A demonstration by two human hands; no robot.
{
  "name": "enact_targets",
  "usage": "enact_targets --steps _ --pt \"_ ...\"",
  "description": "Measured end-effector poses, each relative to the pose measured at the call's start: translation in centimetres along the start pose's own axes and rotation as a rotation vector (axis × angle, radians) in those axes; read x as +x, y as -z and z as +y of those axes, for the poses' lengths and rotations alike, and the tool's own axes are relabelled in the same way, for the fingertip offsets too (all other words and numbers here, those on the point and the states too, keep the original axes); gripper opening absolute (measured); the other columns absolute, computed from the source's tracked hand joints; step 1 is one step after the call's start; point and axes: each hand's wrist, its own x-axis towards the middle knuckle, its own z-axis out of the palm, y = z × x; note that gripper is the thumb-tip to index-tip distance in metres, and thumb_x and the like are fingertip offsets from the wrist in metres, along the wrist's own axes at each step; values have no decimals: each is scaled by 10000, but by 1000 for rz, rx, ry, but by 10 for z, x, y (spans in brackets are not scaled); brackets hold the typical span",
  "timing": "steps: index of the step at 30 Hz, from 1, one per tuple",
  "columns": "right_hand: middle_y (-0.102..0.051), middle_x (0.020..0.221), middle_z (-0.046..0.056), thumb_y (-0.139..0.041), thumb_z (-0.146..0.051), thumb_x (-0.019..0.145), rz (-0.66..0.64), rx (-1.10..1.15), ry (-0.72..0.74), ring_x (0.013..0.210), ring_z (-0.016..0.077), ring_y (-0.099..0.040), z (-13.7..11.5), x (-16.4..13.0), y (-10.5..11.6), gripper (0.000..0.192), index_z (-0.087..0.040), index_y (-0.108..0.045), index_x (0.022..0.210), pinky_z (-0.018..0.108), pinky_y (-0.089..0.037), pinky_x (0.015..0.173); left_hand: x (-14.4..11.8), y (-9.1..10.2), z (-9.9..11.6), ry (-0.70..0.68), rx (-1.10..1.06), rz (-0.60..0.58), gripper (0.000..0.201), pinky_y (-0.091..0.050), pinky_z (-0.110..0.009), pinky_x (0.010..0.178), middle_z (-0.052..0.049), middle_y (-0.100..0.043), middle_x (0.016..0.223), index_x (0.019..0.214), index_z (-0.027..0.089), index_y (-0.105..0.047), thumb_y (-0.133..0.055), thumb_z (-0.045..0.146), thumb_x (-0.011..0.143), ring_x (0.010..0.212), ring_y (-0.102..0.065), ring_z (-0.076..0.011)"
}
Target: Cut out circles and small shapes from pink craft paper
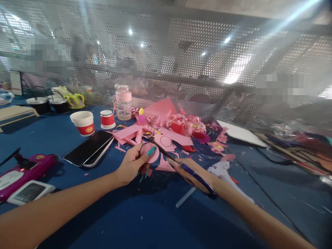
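Blue tabletop [160, 221] littered with pink paper scraps [166, 128]: my left hand [131, 166] pinches a pink paper circle [150, 153] while my right hand [192, 173] grips blue-handled scissors [181, 165] cutting it.

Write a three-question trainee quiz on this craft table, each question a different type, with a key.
1. True or false: the right hand holds blue-handled scissors.
2. What does the left hand pinch?
A. a paper cup
B. a pink paper disc
C. a phone
3. Fill in: the two stacked phones lie just in front of the red-and-white ____.

Key
1. True; its fingers are through the handles and the blades point at the disc.
2. B
3. cup
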Motion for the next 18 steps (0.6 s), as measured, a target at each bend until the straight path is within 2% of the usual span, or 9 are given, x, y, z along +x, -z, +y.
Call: enact_targets --steps 4,10,15,18 --pt "-420 552 -14 -326 -572 821 11 -32 -13 490 103 -364 3 -1 -1 462 -185 -541 689 239 -351 446 0 0 0 2 7 -1 286 -327 -133 320 70 -469 410 877 145 -513 -533 412 775 314 -406 -39" --pt "-390 546 -16 -268 -664 779 -30 -73 -10 492 99 -342 9 1 0 548 -180 -450 595 254 -339 489 0 0 0 -16 -5 -14 273 -344 -150 331 63 -485 414 799 144 -502 -540 413 767 317 -434 -50" --pt "-347 534 -25 -259 -687 757 -65 -87 13 498 94 -298 15 5 2 548 -188 -364 558 247 -295 486 2 2 -2 -37 2 -33 258 -344 -153 335 57 -505 414 740 150 -486 -537 401 771 321 -453 -55" --pt "-325 520 -30 -285 -670 757 -96 -83 -6 493 94 -280 17 6 4 523 -192 -337 551 247 -264 472 3 3 -4 -37 9 -43 246 -356 -155 347 54 -516 429 775 151 -500 -530 395 779 332 -462 -56"
